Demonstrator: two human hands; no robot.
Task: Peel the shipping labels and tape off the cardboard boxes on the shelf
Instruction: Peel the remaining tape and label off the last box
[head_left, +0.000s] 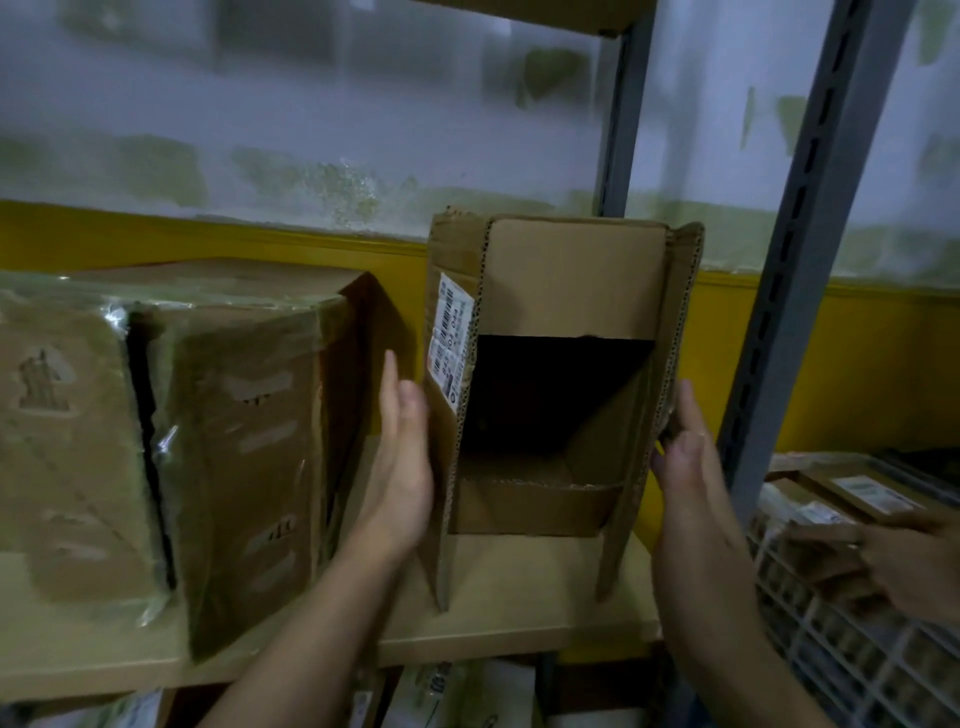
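Newbie: Peeling question. Going from the left: the plastic-wrapped boxes (78, 441) at 9 o'clock on the shelf board (519, 597) are untouched, with tape all over them. My left hand (402, 467) is flat, fingers straight, palm pressed against the left flap (449, 519) of the open box (576, 280), gripping nothing. The label (451, 338) is on that same flap, at 1 o'clock from my fingertips, just beside them. How do I get it off clean?

Regular: Looks like you're only steadying the box right now, so nothing's peeled yet. I'd use that flat palm as a brace, since a floppy flap bends and the paper tears. Start at a corner, probably the lower one nearest your hand. Lift it with a nail, then pull low and slow along the flap rather than straight out. Corrugated facing rips easily.

Newbie: And the right hand (688, 457)? It's at 3 o'clock of the box mouth, thumb up, fingers curled round the edge of the right flap (621, 540).

Regular: Fine as an anchor, forearm coming up from 6 o'clock like the left one. One hand has to let go to peel though, and I'd free the right. Somebody else's hand (914, 566) is over the wire crate (831, 623) at 4 o'clock, past the grey upright (810, 260), so mind your elbow.
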